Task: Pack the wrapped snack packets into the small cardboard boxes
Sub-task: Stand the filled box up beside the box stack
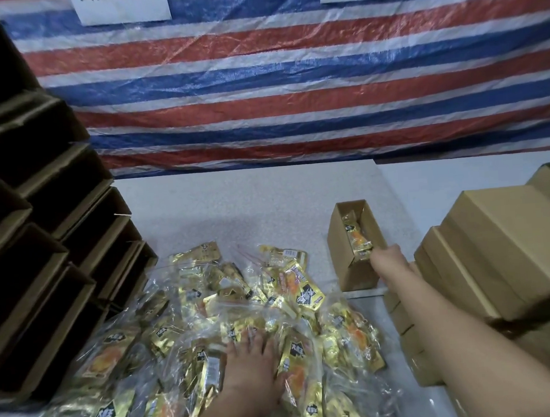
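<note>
Open box (346,252) right of packets (235,308) (behind).

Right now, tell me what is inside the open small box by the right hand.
The open small box holds gold snack packets standing on edge. The right hand reaches into its near end, covering what lies there; the box's floor cannot be seen.

One open small box (354,245) was counted on the desk (234,208), with at least two gold packets (357,240) seen inside it. The loose packet pile (229,325) was too tangled for an exact count; well over twenty were estimated. Roughly eight dark empty cartons (40,224) were counted stacked at left. Several closed boxes (497,248) were stacked at right, total not determinable. Two paper signs (122,5) and two hands were noted.
</note>
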Motion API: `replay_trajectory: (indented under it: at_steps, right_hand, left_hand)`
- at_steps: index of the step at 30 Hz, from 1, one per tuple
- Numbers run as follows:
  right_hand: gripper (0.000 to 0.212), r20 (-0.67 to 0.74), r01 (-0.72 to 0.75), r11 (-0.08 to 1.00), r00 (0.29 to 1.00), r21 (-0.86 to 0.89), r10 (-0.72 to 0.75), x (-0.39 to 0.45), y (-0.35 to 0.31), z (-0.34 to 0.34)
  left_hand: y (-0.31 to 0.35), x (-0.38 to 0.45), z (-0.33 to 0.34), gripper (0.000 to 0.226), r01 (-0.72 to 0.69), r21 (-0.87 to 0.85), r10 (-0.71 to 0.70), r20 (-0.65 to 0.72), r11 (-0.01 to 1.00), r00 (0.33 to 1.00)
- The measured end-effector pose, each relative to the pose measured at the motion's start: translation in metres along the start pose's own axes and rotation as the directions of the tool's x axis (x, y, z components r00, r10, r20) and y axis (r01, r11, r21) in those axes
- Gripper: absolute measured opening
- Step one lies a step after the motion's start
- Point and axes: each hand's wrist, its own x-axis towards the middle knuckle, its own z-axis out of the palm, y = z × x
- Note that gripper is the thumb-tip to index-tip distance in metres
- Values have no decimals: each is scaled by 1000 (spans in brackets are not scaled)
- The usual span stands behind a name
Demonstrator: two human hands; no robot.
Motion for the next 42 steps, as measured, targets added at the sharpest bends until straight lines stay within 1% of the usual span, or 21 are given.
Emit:
replay_trajectory:
  at_steps: [2,5,7,9,12,14,17,20,22,23,26,28,30,32,35,36,37,38,40,41,42]
  right_hand:
    - [52,-17,75,997,997,-31,-75,-21,0,-2]
    - [49,-76,205,976,975,-77,-211,-56,9,-3]
    - [50,-54,278,955,957,-104,-284,-87,23,-7]
    - [52,2,295,949,955,-107,-297,-111,38,-7]
    - [49,44,287,950,958,-122,-284,-137,58,-6]
    - [48,44,294,951,956,-101,-290,-151,66,-7]
    - [44,78,354,934,934,-47,-350,-172,66,-7]
    - [27,107,422,906,902,-23,-418,-195,55,-4]
    - [11,146,460,888,880,-23,-452,-213,49,2]
    - [8,175,472,881,870,-33,-460,-225,48,7]
    - [10,276,493,868,844,-63,-460,-261,61,29]
    - [13,360,499,863,822,-81,-441,-284,71,42]
    - [14,417,502,861,803,-89,-425,-301,73,50]
    - [17,453,530,844,775,-85,-441,-317,67,56]
    - [19,485,577,814,733,-69,-478,-337,54,61]
    - [20,489,587,808,721,-54,-491,-342,49,61]
    - [21,489,598,800,711,-42,-505,-346,42,60]
    - [21,487,611,791,702,-37,-520,-351,35,59]
    - [19,477,650,759,678,-34,-559,-359,16,54]
    - [19,466,669,742,666,-29,-582,-363,6,52]
    - [19,453,683,730,656,-18,-603,-366,-3,49]
  left_hand:
    - [-8,-7,0,74,6,13,-6,-23,1000,1000]
    - [-13,-18,5,71,12,-31,-14,-56,999,998]
    - [-14,-32,6,69,-13,-61,7,-84,998,996]
    - [-15,-41,6,68,-39,-55,32,-123,998,992]
    - [-17,-57,2,68,-69,-110,47,-193,991,980]
    - [-18,-70,1,66,-68,-162,29,-232,984,972]
    - [-28,-93,-1,62,-58,-244,-10,-268,968,963]
    - [-45,-112,-1,58,-61,-300,-37,-312,952,949]
    - [-59,-123,2,53,-38,-287,-70,-357,957,931]
    - [-66,-128,6,51,-10,-276,-93,-358,961,929]
    - [-83,-144,25,48,61,-278,-154,-324,959,934]
    - [-90,-155,36,38,48,-351,-176,-342,935,923]
    - [-97,-163,37,34,3,-441,-204,-408,897,890]
    - [-106,-174,28,32,-46,-483,-227,-491,874,841]
    - [-118,-193,-3,28,-144,-516,-253,-620,844,743]
    - [-123,-201,-19,29,-173,-507,-257,-667,845,700]
    - [-128,-209,-37,30,-198,-473,-255,-728,859,636]
    - [-135,-220,-57,31,-222,-421,-247,-802,879,544]
    - [-153,-241,-99,29,-250,-299,-221,-929,921,298]
    - [-164,-250,-119,27,-234,-252,-211,-960,939,186]
    - [-176,-257,-138,25,-199,-226,-208,-972,953,108]
